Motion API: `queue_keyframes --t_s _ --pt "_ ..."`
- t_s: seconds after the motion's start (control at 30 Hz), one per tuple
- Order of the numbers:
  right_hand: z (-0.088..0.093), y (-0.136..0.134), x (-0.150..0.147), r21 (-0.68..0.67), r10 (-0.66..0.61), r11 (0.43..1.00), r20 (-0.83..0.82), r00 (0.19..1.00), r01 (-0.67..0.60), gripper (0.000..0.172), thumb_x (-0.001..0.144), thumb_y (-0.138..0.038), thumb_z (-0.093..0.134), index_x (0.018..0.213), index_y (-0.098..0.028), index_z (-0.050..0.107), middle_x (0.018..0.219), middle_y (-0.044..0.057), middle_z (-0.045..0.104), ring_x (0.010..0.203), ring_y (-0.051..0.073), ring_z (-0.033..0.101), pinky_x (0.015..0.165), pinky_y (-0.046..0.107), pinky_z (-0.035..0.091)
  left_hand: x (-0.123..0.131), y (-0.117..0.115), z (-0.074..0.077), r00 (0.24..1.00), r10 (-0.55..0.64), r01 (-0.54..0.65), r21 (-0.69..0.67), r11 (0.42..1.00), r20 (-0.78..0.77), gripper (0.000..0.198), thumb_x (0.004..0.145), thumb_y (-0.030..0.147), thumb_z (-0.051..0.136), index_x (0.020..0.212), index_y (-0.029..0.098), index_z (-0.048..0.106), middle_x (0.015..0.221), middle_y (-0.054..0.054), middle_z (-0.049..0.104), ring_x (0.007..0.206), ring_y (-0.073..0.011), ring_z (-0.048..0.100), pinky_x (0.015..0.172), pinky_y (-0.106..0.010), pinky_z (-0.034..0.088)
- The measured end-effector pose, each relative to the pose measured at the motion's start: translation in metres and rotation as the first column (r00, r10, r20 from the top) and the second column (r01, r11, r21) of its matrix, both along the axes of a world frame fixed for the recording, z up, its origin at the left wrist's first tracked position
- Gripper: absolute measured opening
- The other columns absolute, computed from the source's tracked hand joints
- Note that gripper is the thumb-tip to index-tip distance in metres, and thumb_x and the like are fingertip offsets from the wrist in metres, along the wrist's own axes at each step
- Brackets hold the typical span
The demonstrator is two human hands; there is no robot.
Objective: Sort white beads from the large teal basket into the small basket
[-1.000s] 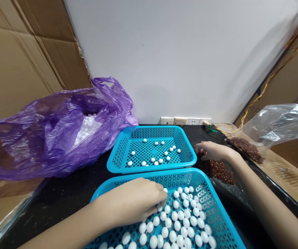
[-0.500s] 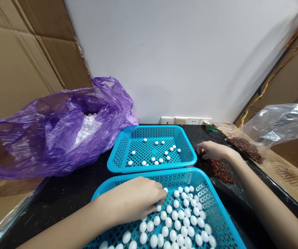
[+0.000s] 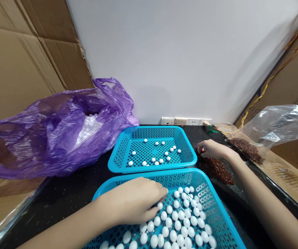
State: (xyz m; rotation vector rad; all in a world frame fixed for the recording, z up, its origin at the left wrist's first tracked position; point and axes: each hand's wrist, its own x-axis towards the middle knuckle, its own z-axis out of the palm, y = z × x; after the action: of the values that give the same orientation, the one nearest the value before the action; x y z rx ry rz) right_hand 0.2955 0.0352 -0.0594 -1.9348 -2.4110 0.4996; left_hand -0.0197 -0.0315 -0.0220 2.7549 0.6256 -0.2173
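Observation:
My left hand [image 3: 135, 200] rests palm down inside the near blue basket [image 3: 211, 204], fingers curled over the white beads [image 3: 180, 221] that fill it; what its fingertips hold is hidden. My right hand [image 3: 212, 149] lies on the black tabletop just right of the far blue basket [image 3: 120, 154], fingers pinched together at the edge of a pile of small dark red pieces [image 3: 217, 167]. The far basket has several white beads scattered on its floor.
A purple plastic bag [image 3: 47, 135] with white beads inside lies at the left. A clear plastic bag [image 3: 276, 124] with more dark red pieces sits at the right. Cardboard stands on both sides; wall sockets [image 3: 182, 121] and wires [image 3: 268, 79] run along the back.
My right hand's fingers have drawn together at the red pile. My left hand has shifted slightly over the white beads.

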Motion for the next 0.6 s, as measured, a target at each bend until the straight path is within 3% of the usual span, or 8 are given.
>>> queue_keyframes --t_s 0.3,0.6 --pt "0.0059 -0.0003 0.0014 0.012 -0.023 1.000 -0.019 1.000 0.023 0.015 0.063 -0.009 0.053 0.069 -0.018 0.063 0.076 0.003 0.067 0.071 0.017 0.059 0.063 0.025 0.043 0.0016 0.0001 0.0028 1.000 0.008 -0.008 -0.023 1.000 -0.011 0.008 0.075 0.013 0.053 0.081 0.018 0.056 0.079 -0.001 0.063 0.072 -0.0195 0.063 0.056 -0.026 0.039" --pt "0.0076 -0.0010 0.0028 0.011 -0.011 1.000 -0.033 0.999 0.011 0.014 0.065 -0.009 0.053 0.070 -0.018 0.063 0.076 0.004 0.067 0.072 0.018 0.059 0.064 0.026 0.043 0.0024 -0.0008 0.0014 1.000 0.002 -0.001 0.037 0.999 -0.013 0.002 0.076 0.017 0.052 0.078 0.018 0.053 0.077 -0.001 0.063 0.068 -0.0194 0.061 0.054 -0.027 0.038"
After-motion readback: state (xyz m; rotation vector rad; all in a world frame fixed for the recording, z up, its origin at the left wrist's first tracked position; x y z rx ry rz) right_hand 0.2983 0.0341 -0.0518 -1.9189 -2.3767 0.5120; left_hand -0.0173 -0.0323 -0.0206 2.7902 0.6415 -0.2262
